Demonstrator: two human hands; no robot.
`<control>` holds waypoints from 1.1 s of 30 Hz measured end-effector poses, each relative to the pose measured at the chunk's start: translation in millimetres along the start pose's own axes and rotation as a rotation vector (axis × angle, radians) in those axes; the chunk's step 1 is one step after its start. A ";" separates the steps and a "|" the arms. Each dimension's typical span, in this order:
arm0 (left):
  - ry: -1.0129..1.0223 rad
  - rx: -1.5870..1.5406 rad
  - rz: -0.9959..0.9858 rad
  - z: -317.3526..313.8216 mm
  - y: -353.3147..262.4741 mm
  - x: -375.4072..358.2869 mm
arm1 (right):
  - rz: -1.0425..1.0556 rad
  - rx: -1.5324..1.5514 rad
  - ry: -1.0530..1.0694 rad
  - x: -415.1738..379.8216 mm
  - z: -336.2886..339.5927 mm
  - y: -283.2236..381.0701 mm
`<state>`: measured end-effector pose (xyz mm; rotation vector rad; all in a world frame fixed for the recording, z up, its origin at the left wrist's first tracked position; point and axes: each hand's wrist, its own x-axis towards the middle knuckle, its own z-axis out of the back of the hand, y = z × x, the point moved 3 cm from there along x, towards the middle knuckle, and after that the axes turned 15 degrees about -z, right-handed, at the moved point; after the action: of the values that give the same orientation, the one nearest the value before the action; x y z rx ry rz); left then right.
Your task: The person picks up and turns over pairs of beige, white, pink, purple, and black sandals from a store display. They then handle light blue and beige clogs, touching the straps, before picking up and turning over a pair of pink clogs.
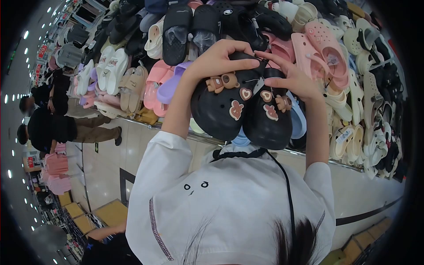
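Observation:
A pair of black clogs with bear and heart charms is held up in front of my chest, toes toward me. My left hand (221, 59) curls over the far end of the left black clog (214, 108), its thumb lying across the top. Around the far end of the right black clog (268, 128) my right hand (293, 78) is closed, index finger and thumb reaching toward the gap between the shoes. A small tag (258, 85) hangs on a black string between the clogs. The undersides and some fingertips are hidden.
Beyond my hands is a display heaped with footwear: black slides (177, 35), pink clogs (324, 51), white slides (115, 70). A metal rail (349, 165) edges it. At left, a person in black (53, 130) stands on the tiled floor.

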<state>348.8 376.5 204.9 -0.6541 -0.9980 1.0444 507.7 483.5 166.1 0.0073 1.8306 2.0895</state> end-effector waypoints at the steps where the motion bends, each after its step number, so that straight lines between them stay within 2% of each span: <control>1: 0.001 0.003 -0.016 -1.1 -1.1 -0.3 | 0.025 0.053 0.040 -0.7 -0.1 -0.5; 3: -0.017 0.012 -0.047 -1.0 0.2 -0.5 | 0.047 0.102 0.084 -2.8 -1.5 1.9; 5: 0.030 -0.124 -0.105 -4.7 -2.8 1.6 | -0.140 0.161 0.325 -7.5 -10.4 2.9; 6: 0.081 -0.102 -0.123 -5.9 -5.3 3.7 | -0.235 0.191 0.377 -7.3 -13.8 -1.1; 7: 0.077 -0.101 -0.123 -4.1 -6.2 5.1 | -0.236 0.188 0.380 -6.5 -17.2 -3.7; 9: 0.142 0.018 -0.267 -1.5 -10.5 7.1 | -0.247 0.219 0.351 -4.8 -24.9 -8.2; 11: 0.026 -0.048 -0.183 9.7 -3.1 2.6 | -0.169 0.212 0.274 -8.1 -31.2 -4.7; 13: -0.274 -0.122 -0.145 20.7 9.8 -9.0 | -0.247 0.317 0.137 -10.4 -31.3 -5.7; 15: -0.540 -0.098 -0.152 35.7 29.8 -27.2 | -0.254 0.337 0.098 -11.4 -31.3 -11.1; 17: -0.662 -0.264 -0.163 54.2 61.1 -54.0 | -0.183 0.397 -0.092 -13.6 -29.7 -11.7; 19: -0.819 -0.235 -0.090 45.2 47.1 -76.3 | -0.071 0.423 -0.286 -13.0 -25.7 -10.7; 25: -0.778 -0.307 -0.045 21.9 46.9 -103.1 | 0.098 0.851 -0.412 -3.0 -20.9 -2.8; 26: -0.730 -0.334 -0.027 17.2 51.1 -103.2 | 0.098 0.849 -0.412 0.3 -24.1 -3.5; 28: -0.697 -0.375 -0.018 4.9 48.2 -93.1 | 0.136 1.065 -0.485 8.8 -29.1 -12.6; 30: -0.612 -0.449 0.037 -6.4 53.6 -83.5 | 0.160 1.152 -0.476 14.8 -37.1 -14.3; 33: -0.690 -0.364 0.102 -22.5 53.2 -64.8 | 0.205 1.248 -0.453 17.7 -49.8 -13.9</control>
<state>338.0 337.5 128.2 -0.6524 -1.7993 1.2202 483.0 441.8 140.8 0.9002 2.4992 0.6164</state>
